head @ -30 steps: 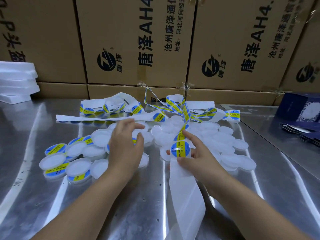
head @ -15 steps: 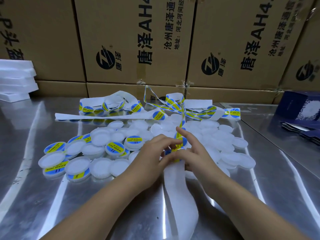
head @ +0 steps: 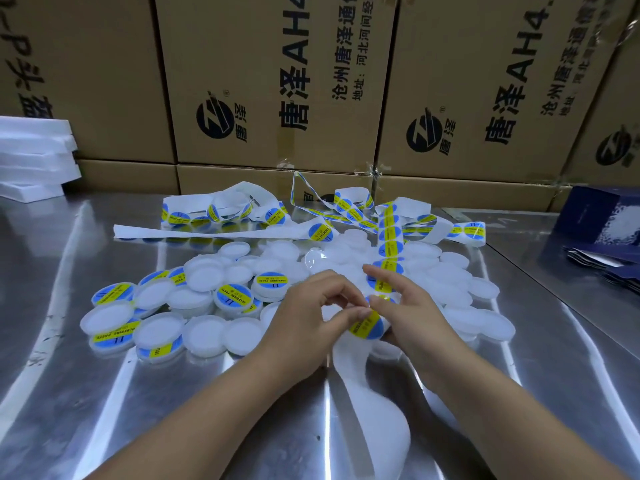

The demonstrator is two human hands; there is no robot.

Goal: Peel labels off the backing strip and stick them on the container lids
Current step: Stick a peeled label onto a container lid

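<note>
From the head camera, you are looking down at a shiny metal tabletop (head: 86, 393). Your left hand (head: 304, 327) and your right hand (head: 412, 317) meet near the middle of it.

Your left thumb and first finger are pressed together on the edge of a round blue and yellow label (head: 367, 326). You are pinching that label. Your other left fingers are curled in. Your right hand holds the white backing strip (head: 367, 410) just beside the label. Your right thumb is under the strip, and your right fingers (head: 381, 275) are spread out over it. The label sits between your two hands, and one side of it looks lifted off the strip, though it is hard to be sure.

The bare part of the strip runs from your hands toward the near edge of the tabletop. The part with labels on it runs away from your hands to a tangled heap of strip (head: 263, 213) near the far edge.

A pile of white round lids (head: 207, 282) lies in the middle of the tabletop, touching and lying over each other. Some lids on the left side have a label on them, like one labelled lid (head: 232, 296) just left of your left hand. The lids on the right side (head: 460, 292) are plain white.

Brown cardboard boxes (head: 277, 81) stand along the far edge. White foam trays (head: 34, 157) are stacked at the far left corner. A dark blue box (head: 602, 216) sits by the right edge.
</note>
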